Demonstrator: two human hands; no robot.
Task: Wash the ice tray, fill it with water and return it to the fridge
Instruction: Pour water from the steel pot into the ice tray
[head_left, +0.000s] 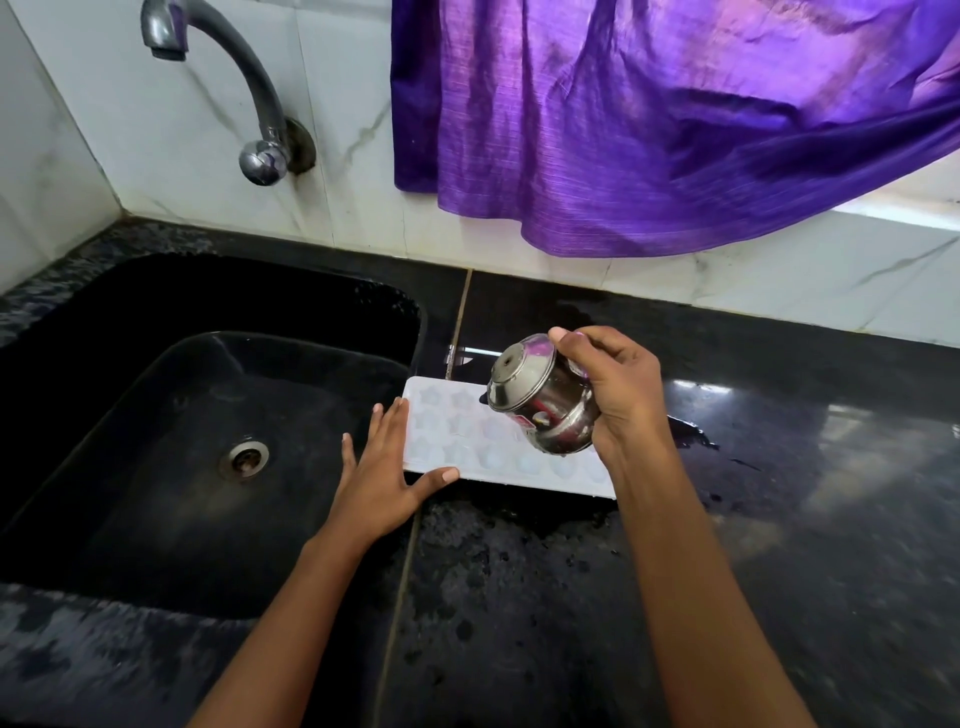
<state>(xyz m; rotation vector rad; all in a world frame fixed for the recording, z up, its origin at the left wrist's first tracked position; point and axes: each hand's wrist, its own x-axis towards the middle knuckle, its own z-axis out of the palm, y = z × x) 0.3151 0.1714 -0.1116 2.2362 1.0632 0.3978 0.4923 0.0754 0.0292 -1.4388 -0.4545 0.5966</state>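
A white ice tray (467, 441) with star-shaped cells lies flat on the black counter, just right of the sink. My left hand (387, 467) rests open against the tray's left end, thumb along its near edge. My right hand (608, 395) grips a small steel pot (543, 405) tipped over above the tray's right half, its base turned toward me and its mouth pointing down at the cells. The pot and my right hand hide part of the tray.
A black sink (156, 415) with a metal drain (244, 458) lies to the left under a wall tap (228, 78). The black granite counter (779, 519) is wet around the tray. A purple cloth (649, 119) hangs over the tiled wall behind.
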